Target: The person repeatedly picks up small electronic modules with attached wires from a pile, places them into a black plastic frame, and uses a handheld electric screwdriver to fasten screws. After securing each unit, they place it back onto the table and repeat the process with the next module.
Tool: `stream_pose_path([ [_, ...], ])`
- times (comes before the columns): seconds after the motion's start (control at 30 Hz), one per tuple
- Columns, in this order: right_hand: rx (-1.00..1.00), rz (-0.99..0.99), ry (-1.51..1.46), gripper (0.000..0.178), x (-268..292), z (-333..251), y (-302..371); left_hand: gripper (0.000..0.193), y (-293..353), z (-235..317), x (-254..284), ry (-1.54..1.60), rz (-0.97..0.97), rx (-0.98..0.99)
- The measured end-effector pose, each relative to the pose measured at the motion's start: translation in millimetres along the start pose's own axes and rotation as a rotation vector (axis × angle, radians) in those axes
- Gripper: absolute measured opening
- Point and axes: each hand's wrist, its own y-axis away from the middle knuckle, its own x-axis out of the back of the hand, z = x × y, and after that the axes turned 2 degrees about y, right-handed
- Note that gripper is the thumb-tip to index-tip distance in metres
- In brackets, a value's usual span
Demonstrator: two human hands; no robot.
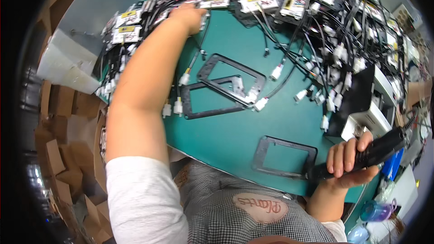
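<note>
- The left hand [190, 16] is reaching far across the green table [235, 131] to the row of labelled wire harnesses [212, 3] along the far edge; the fingers are lying on one white label, but whether they are pinching it cannot be told.
- The right hand [350, 160] is wrapping its fingers tight around a black handheld tool [368, 153], holding it at the near right edge of the table, well apart from the left hand.
- White rectangular labels with yellow strips [260, 1] are running in an arc along the far side, each attached to a bundle of black cables [316, 40] ending in small white connectors [276, 72].
- Two more such labels [126, 27] are sitting at the far left, just beside the left forearm.
- Two black rectangular frames [226, 83] are lying overlapped in the table's middle, and a third black frame [282, 156] is lying near the front edge, just left of the tool.
- A white and black machine [368, 104] is standing at the right, behind the right hand.
- Brown cardboard boxes [58, 153] are piling up on the floor at the left.
- A blue plastic bottle [377, 210] is lying at the lower right.
</note>
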Motion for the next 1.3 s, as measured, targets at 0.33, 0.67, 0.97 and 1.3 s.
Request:
stream_pose_path([
  [0.33, -0.012, -0.002, 0.085, 0.052, -0.1, 2.7, -2.1, 0.085, -33.8, -63.7, -20.2, 0.642, 0.36, -0.141],
  [0.67, -0.048, -0.119, 0.042, 0.049, 6.3, -2.4, 3.8, 0.068, 104.3, -120.8, 103.8, 1.627, 1.013, -0.528],
  [0.97, -0.013, -0.155, -0.044, 0.057, 21.0, -37.7, -9.9, 0.034, 202.2, -76.4, 95.9, 1.741, 0.627, -0.784],
  [1.3, 0.01, -0.143, -0.222, 0.053, 43.0, -58.7, -11.0, 0.057, 284.5, 158.0, -9.1, 0.766, 0.393, -0.836],
])
